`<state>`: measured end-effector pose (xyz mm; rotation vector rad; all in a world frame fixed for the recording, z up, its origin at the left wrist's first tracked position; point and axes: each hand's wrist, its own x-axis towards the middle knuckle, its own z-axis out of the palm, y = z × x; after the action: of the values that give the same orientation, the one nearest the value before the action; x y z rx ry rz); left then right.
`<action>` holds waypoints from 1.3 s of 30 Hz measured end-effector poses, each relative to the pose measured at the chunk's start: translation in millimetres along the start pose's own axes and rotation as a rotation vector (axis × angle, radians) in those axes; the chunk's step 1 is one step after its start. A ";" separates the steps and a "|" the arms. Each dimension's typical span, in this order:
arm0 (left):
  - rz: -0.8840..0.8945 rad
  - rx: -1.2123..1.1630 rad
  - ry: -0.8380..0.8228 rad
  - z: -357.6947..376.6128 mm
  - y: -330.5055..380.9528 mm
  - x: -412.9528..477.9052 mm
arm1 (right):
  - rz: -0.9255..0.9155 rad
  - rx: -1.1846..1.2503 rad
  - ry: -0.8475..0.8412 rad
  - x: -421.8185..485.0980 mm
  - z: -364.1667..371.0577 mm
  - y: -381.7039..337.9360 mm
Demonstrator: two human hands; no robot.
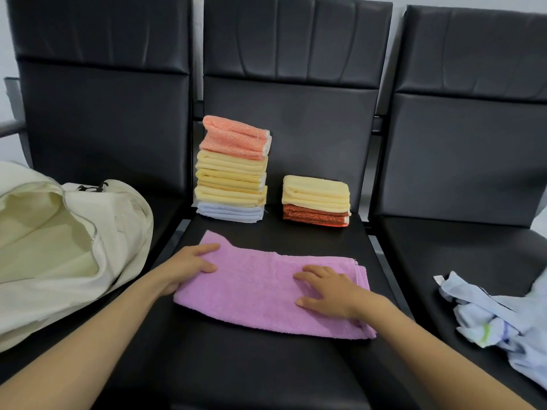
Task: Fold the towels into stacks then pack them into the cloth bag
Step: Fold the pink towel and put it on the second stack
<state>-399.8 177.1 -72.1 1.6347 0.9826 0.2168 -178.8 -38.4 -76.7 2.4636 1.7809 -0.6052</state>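
Purple towel, folded lengthwise, flat, layered edges

This looks like a waiting room. Three black seats stand side by side in one row, close together, with a grey metal bar showing low down between two of them. Each seat has a tall, soft back with a shiny, wrinkled cover. A grey armrest sticks out at the left end. Behind the row is a plain white wall. Folded towels sit right on the middle seat, and a cloth bag lies on the left one.
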 end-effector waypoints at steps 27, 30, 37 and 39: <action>0.107 -0.008 -0.232 129.1 43.9 -26.8 | 0.163 0.239 0.145 -24.8 -5.4 -7.3; 0.099 -0.007 -0.221 134.2 33.6 -25.2 | 0.069 0.180 0.180 -36.8 10.4 -15.0; 0.137 0.112 -0.194 133.5 31.0 -22.9 | 0.050 0.259 0.061 -49.7 12.8 -9.7; 0.168 0.208 -0.184 132.0 31.0 -23.0 | 0.125 0.171 0.094 -51.5 9.7 -0.6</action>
<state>-319.0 66.1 -79.6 1.8940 0.7478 0.0769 -195.8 -87.3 -68.3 2.7345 1.6534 -0.6682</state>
